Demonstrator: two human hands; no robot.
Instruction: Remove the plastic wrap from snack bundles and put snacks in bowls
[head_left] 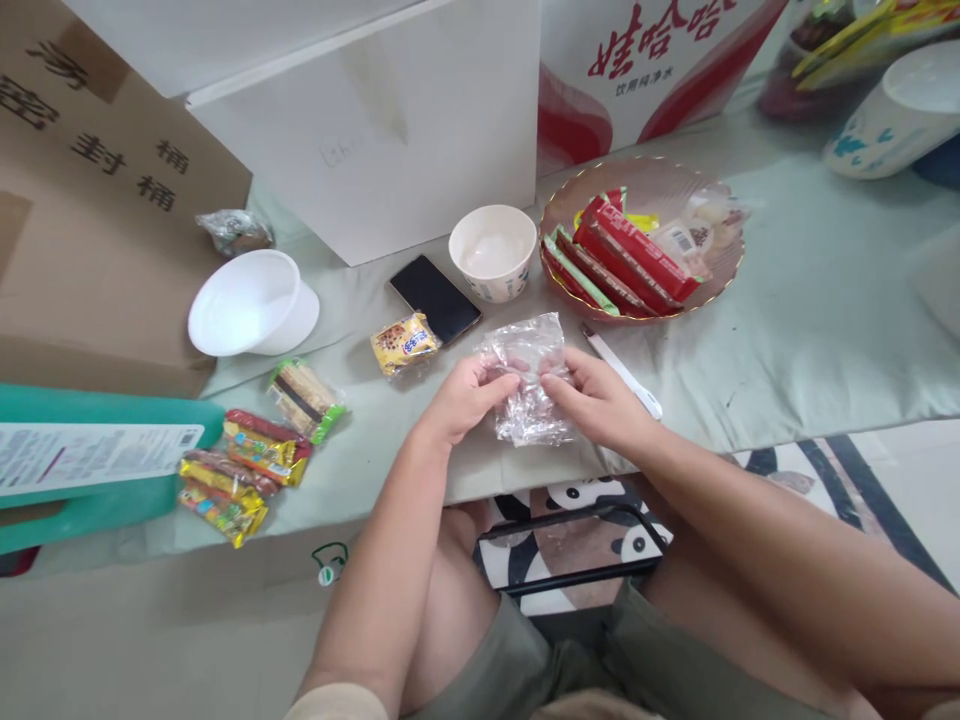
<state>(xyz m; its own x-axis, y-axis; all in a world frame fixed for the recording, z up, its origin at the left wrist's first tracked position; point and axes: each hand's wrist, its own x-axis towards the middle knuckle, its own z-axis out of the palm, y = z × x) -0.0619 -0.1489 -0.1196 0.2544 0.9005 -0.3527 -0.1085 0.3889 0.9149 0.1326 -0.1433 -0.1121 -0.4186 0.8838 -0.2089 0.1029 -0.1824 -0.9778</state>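
A crinkled clear plastic bag point(534, 415) is stretched between my two hands at the table's front edge. My left hand point(469, 398) pinches its left side, thumb on top. Opposite it, my right hand point(596, 398) grips the right side in the same way. Whether the bag holds anything, I cannot make out. Just right of my right hand lies a slim white tool with a dark tip point(626, 375), perhaps a utility knife. Beyond my hands are a white paper bowl point(493, 250), a dark phone point(435, 298) and a yellow snack packet point(406, 345) touching the phone.
A pink gold-rimmed bowl point(551, 285) of wrapped snacks stands behind my right hand. To the left are a tilted white plastic bowl point(259, 305), several snack packets point(240, 465) and a green container point(90, 500). A white box point(375, 130) and a cardboard box point(97, 250) wall the back.
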